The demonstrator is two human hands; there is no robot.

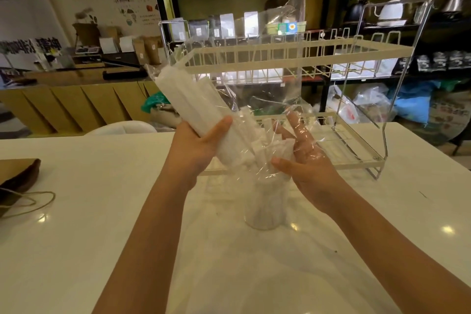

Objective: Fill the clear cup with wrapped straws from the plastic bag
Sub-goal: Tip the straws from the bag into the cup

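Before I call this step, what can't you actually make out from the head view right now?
- How full the clear cup is: head view, blurred, and crumpled plastic bag covers its rim.
- Number of wrapped straws: they merge into one white bundle inside the film, gripped by the left hand.
- Right hand grip: film drapes over its fingers.
- Brown paper bag: cut off by the left edge.

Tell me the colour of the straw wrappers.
White; the wrapped straws show best in the head view.
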